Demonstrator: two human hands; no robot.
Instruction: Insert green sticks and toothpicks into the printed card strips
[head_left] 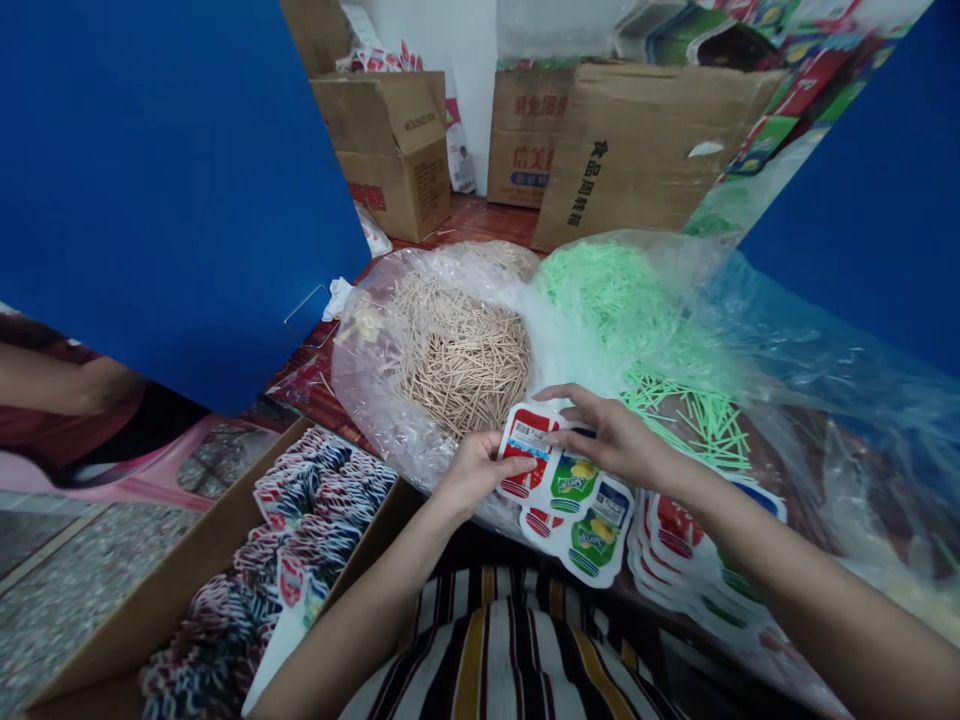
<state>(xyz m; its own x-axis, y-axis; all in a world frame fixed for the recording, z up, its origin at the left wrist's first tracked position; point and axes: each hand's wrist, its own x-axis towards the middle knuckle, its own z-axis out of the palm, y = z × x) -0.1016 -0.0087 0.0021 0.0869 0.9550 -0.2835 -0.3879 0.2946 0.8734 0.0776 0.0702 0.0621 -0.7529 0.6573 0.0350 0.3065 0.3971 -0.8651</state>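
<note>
My left hand (pixel 480 470) pinches the left edge of a red and green printed card (pixel 568 482), its thumb lying on the red part. At the card's upper part is my right hand (pixel 600 430), fingers bent over it and touching its face. Another such card (pixel 600 535) lies just below the held one, partly covered by it. To the right, under my right forearm, a stack of similar cards (pixel 675 530) is fanned out. Behind my hands, a clear plastic bag holds thin beige sticks (pixel 476 370); green sticks (pixel 697 415) lie in plastic beside it.
An open cardboard box (pixel 142 600) at lower left holds many packed cards (pixel 322 490). Cardboard boxes (pixel 645 150) stand at the back. Blue panels (pixel 172 180) flank both sides. At the left edge shows another person's arm (pixel 60 380).
</note>
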